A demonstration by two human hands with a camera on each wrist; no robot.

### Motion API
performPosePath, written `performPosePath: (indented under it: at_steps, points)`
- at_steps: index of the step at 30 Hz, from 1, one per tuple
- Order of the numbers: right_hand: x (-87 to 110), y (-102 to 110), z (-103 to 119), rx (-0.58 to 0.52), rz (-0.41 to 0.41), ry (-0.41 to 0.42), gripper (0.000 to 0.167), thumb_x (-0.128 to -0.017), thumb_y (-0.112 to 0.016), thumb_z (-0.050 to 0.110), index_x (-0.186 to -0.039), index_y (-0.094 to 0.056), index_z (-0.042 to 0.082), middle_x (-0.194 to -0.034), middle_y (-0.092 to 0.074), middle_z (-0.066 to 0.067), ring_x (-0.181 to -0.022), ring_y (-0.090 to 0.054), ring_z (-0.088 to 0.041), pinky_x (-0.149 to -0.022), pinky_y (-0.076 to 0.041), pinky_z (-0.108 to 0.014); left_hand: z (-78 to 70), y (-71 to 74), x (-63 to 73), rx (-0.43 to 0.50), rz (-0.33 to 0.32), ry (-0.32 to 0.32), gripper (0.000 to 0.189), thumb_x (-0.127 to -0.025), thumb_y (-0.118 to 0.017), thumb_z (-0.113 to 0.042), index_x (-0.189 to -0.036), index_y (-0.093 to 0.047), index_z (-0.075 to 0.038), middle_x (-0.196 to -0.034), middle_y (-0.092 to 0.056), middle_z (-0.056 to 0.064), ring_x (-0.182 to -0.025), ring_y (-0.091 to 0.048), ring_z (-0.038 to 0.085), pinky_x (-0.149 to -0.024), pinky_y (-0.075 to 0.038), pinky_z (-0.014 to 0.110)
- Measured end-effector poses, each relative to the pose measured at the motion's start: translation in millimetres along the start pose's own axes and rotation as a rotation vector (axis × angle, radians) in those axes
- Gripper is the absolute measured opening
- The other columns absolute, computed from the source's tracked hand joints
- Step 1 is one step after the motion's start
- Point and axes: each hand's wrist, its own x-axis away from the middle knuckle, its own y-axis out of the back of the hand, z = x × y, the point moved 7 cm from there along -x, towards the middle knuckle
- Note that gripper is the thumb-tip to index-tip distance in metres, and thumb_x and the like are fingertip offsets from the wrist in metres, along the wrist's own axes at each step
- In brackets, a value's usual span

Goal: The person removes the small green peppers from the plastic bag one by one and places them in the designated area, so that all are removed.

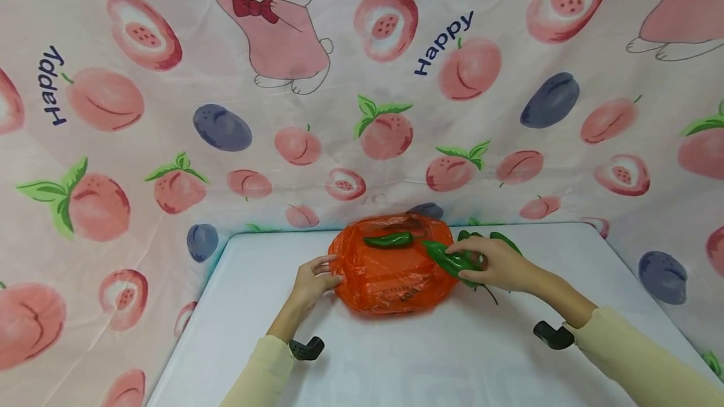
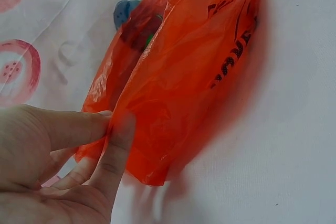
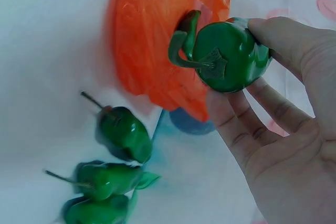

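Observation:
An orange plastic bag (image 1: 379, 278) with black print lies on the white table, and my left hand (image 1: 311, 282) pinches its left edge between thumb and fingers (image 2: 118, 145). A green pepper (image 1: 389, 240) lies at the bag's opening; the left wrist view shows only a bit of green there. My right hand (image 1: 500, 264) holds another green pepper (image 3: 231, 56) over the bag's right side. Its stem points toward the right wrist camera. More green peppers (image 3: 123, 135) lie on the table beside the bag, partly hidden behind my right hand in the head view.
The white table (image 1: 237, 306) meets a hanging cloth (image 1: 339, 112) printed with peaches and bears just behind the bag. A black device (image 1: 308, 348) sits at the left wrist and a similar black device (image 1: 553, 335) at the right.

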Motion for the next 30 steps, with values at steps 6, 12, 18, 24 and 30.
performPosePath:
  at_steps: [6,12,18,24,30]
  points:
    - [18.7,3.0,-11.1,-0.035,-0.041,-0.050,0.043,-0.086,-0.084,0.012,-0.126,-0.069,0.014,-0.085,-0.058,0.008,-0.072,-0.055,-0.010,-0.057,-0.053,-0.025,1.6,0.4,1.1,0.005,-0.005,0.000,0.051,-0.084,-0.077,0.009,-0.133,-0.064,0.002,-0.109,-0.064,0.019,-0.077,-0.069,0.018,-0.073,-0.063,0.035]
    - [35.5,7.1,-19.3,-0.040,-0.086,-0.081,0.046,-0.084,-0.085,0.010,-0.127,-0.069,0.014,-0.086,-0.058,0.005,-0.070,-0.055,-0.010,-0.057,-0.053,-0.025,2.1,0.9,1.5,0.002,-0.008,-0.002,0.051,-0.084,-0.077,0.009,-0.133,-0.064,0.003,-0.110,-0.063,0.020,-0.077,-0.069,0.018,-0.074,-0.063,0.035]
    - [47.0,8.6,-24.4,-0.038,-0.095,-0.114,0.048,-0.083,-0.086,0.009,-0.128,-0.069,0.014,-0.085,-0.059,0.005,-0.069,-0.057,-0.009,-0.058,-0.055,-0.026,1.8,0.6,1.2,0.015,-0.006,-0.005,0.051,-0.084,-0.077,0.010,-0.133,-0.064,0.003,-0.109,-0.063,0.020,-0.075,-0.069,0.018,-0.074,-0.063,0.036]
    - [60.7,7.6,-28.7,-0.059,-0.115,-0.161,0.047,-0.084,-0.085,0.012,-0.128,-0.069,0.013,-0.098,-0.065,0.002,-0.076,-0.060,-0.009,-0.060,-0.056,-0.026,1.3,-0.3,0.7,0.006,-0.005,-0.006,0.050,-0.085,-0.076,0.009,-0.133,-0.064,0.002,-0.110,-0.063,0.020,-0.077,-0.069,0.018,-0.073,-0.063,0.035]
    - [73.4,2.7,-36.3,-0.073,-0.137,-0.185,0.048,-0.083,-0.087,0.014,-0.128,-0.068,0.013,-0.101,-0.067,0.002,-0.078,-0.061,-0.007,-0.061,-0.057,-0.026,0.4,-1.4,-0.7,0.006,-0.001,-0.004,0.051,-0.085,-0.076,0.009,-0.134,-0.064,0.000,-0.109,-0.064,0.019,-0.076,-0.070,0.018,-0.072,-0.062,0.033]
